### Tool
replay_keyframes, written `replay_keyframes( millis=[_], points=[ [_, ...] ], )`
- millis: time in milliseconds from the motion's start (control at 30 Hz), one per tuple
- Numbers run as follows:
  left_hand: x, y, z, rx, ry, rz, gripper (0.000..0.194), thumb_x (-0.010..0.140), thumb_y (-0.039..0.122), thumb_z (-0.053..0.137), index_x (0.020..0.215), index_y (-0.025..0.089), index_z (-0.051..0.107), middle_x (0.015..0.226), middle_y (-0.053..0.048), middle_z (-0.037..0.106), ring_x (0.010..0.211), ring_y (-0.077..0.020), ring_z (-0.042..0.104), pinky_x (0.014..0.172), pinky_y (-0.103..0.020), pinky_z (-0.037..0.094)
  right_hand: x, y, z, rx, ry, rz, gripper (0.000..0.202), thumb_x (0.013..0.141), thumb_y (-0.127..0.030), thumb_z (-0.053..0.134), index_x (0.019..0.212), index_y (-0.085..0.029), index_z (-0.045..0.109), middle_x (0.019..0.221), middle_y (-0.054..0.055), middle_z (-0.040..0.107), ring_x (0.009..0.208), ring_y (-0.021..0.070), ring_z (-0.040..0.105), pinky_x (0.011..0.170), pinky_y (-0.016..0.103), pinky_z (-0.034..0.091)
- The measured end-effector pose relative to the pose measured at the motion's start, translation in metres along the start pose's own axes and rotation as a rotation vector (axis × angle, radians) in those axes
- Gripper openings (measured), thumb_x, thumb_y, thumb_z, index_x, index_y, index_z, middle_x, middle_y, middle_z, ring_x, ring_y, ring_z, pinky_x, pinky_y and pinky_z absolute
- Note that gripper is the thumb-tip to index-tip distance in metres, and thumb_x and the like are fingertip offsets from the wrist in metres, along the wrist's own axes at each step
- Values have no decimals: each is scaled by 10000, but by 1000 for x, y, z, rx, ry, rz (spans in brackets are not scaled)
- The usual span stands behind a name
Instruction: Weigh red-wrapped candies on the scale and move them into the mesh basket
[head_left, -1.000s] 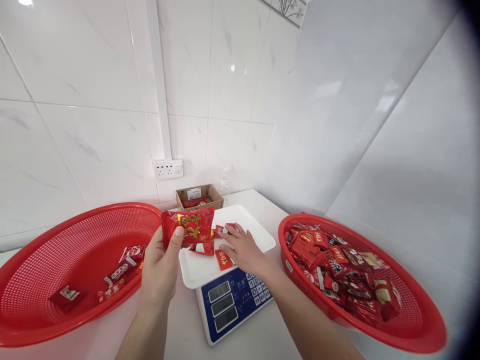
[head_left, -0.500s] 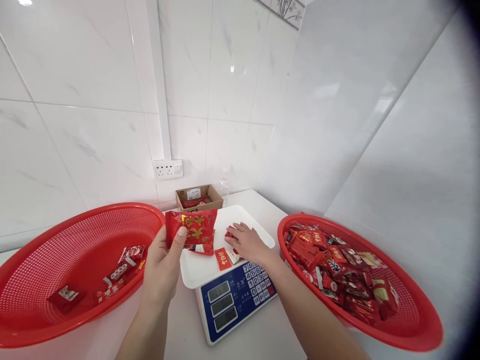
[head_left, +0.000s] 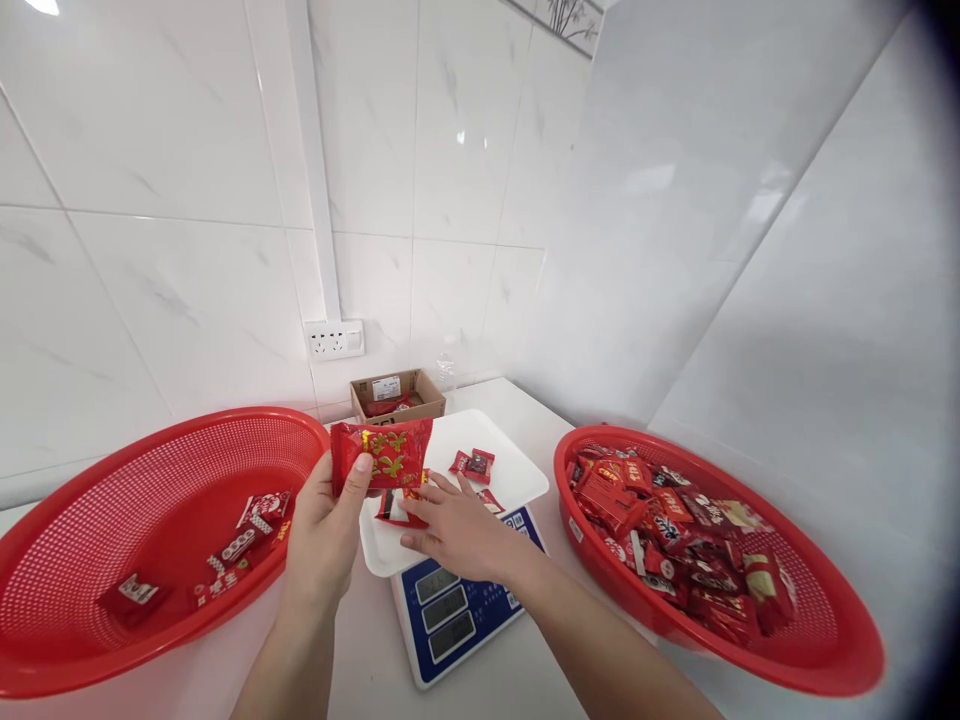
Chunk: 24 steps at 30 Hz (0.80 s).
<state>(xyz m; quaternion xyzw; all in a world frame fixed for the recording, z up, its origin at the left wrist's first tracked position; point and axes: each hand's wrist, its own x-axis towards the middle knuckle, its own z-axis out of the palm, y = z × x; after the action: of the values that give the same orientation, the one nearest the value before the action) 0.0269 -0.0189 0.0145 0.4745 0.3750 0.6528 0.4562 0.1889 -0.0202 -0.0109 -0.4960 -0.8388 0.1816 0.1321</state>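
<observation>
Pinched in my left hand (head_left: 326, 525) is a red packet with gold lettering (head_left: 390, 453), raised above the left part of the white scale tray (head_left: 379, 555). My right hand (head_left: 461, 525) is over the tray's front part, fingers spread and pointing left, near a red and white packet (head_left: 391, 508) that lies partly behind the raised packet. Small red candies (head_left: 478, 465) rest towards the back of the tray, and another red wrapper (head_left: 490, 501) shows just behind my right hand. The hand and wrist cover part of the scale's blue keypad panel (head_left: 450, 610).
At the left stands a red basket (head_left: 150, 450) holding several packets. A fuller red basket (head_left: 840, 640) of wrapped sweets is at the right. Behind the scale are an open cardboard box (head_left: 420, 403) and a clear bottle (head_left: 445, 368), near the wall.
My right hand has moved left and towards the front of the tray, uncovering the small candies at the back and covering the packets at the front. My left hand has hardly moved.
</observation>
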Motion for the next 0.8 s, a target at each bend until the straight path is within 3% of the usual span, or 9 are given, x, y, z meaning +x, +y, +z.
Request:
replay_keyframes(
  millis=[100, 200, 300, 367, 500, 633, 733, 800],
  points=[
    [2, -4, -1, 96, -29, -6, 443, 760, 515, 664, 1035, 169, 635, 992, -73, 704, 900, -233, 655, 741, -319, 545, -6, 3, -7, 180, 119, -23, 378, 941, -434, 436, 1189, -238, 643, 1269, 101, 624, 1272, 299, 464, 1071, 511, 314],
    [4, -9, -1, 174, -98, -19, 460, 782, 528, 630, 1063, 163, 621, 989, -78, 689, 862, -230, 654, 723, -328, 545, -11, 9, -17, 614, 255, 33, 434, 911, -490, 474, 1242, -235, 593, 1203, 95, 654, 1121, 243, 590, 960, 410, 449],
    [4, -13, 2, 217, -184, -45, 445, 800, 528, 602, 1055, 163, 615, 920, -64, 687, 792, -216, 650, 686, -323, 534, -14, 13, -21, 1045, 219, 2, 601, 804, -579, 598, 1286, -224, 541, 1150, 86, 673, 1008, 218, 644, 859, 363, 504],
    [3, -14, 5, 257, -226, -57, 413, 801, 527, 599, 991, 162, 621, 855, -48, 684, 758, -206, 642, 661, -307, 521, -15, 13, -20, 1158, 215, 6, 558, 774, -561, 645, 1203, -208, 601, 1049, 69, 703, 884, 186, 664, 759, 312, 522],
    [0, -15, 10, 295, -263, -95, 402, 792, 537, 601, 926, 158, 618, 820, -49, 685, 732, -204, 636, 623, -287, 503, -15, 8, -15, 1138, 348, 103, 400, 754, -492, 684, 1008, -184, 690, 846, 28, 717, 661, 130, 618, 593, 245, 495],
    [2, -18, 9, 263, -255, -90, 502, 815, 559, 550, 1139, 176, 550, 965, -87, 689, 789, -217, 659, 649, -312, 520, -10, 12, -14, 1045, 457, 186, 397, 794, -494, 604, 1033, -183, 668, 877, 41, 717, 660, 150, 639, 549, 257, 510],
    [6, -22, 4, 479, -189, -3, 481, 839, 530, 511, 1184, 196, 537, 1072, -120, 676, 909, -255, 659, 721, -366, 523, 0, 25, -17, 803, 553, 324, 393, 863, -465, 481, 1109, -185, 606, 935, 64, 721, 715, 185, 677, 586, 301, 538],
    [7, -24, 1, 718, -240, 55, 396, 861, 475, 482, 1126, 205, 602, 1122, -129, 671, 999, -281, 633, 798, -402, 502, 8, 34, -18, 667, 584, 380, 330, 876, -399, 461, 1111, -199, 580, 1002, 68, 716, 799, 200, 685, 655, 323, 542]
  ],
)
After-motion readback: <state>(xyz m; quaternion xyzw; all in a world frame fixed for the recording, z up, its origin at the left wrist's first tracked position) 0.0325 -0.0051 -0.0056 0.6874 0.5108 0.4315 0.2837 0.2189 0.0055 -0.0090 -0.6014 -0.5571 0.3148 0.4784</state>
